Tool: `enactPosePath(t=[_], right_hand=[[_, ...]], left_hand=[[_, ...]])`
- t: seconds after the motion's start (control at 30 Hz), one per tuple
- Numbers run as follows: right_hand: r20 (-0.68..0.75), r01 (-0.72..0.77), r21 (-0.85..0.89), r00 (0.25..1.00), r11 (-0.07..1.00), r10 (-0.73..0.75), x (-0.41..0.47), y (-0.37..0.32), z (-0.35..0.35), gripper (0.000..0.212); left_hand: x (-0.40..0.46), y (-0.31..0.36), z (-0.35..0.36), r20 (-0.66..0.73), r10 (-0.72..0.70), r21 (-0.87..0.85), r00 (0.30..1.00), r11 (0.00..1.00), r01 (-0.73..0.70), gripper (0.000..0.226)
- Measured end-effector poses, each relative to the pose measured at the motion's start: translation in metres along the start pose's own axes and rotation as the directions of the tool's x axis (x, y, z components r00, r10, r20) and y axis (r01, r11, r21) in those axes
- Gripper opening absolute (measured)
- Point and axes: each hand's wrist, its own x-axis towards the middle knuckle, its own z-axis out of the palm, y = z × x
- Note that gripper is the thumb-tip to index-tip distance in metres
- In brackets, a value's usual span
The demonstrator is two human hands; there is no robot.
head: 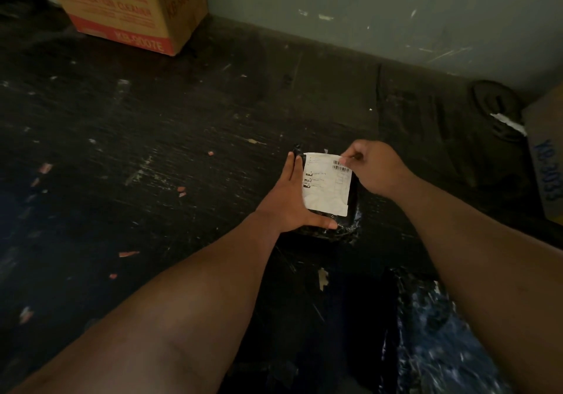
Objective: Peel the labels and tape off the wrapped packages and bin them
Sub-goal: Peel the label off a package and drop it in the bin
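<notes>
Left hand [289, 201] flat on black package [350, 223], right hand [371, 165] pinching white label [327, 186] corner

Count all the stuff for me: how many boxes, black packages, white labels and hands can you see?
Cardboard boxes: 2, one far left, one at the right edge
Black wrapped packages: 2, one under the hands, one nearer
White labels: 1
Hands: 2, left hand, right hand
Total: 7
</notes>
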Motion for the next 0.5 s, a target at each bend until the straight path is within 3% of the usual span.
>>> enactPosePath(t=[0.17, 0.3, 0.4, 0.5], right_hand=[[0.031, 0.032, 0.056, 0.999, 0.998, -0.033, -0.008, -0.005, -0.001, 0.009], [-0.025, -0.009, 0.02, 1.0, 1.0, 0.009, -0.007, -0.009, 0.002, 0.007], [-0.122, 0.0, -0.103, 0.992, 0.995, -0.012, -0.002, -0.011, 0.005, 0.033], [-0.098, 0.015, -0.172, 0.995, 0.985, -0.032, 0.001, -0.018, 0.005, 0.058]], left_hand=[[-0.001, -0.001, 0.002, -0.016, -0.002, -0.006, 1.0, 1.0, 0.002, 0.163], [-0.001, -0.001, 0.002, -0.02, -0.007, -0.01, 1.0, 1.0, 0.007, 0.163], [0.0, -0.001, 0.002, -0.016, -0.007, -0.001, 1.0, 1.0, 0.007, 0.163], [-0.001, -0.001, 0.002, -0.011, -0.005, 0.0, 1.0, 1.0, 0.005, 0.163]])
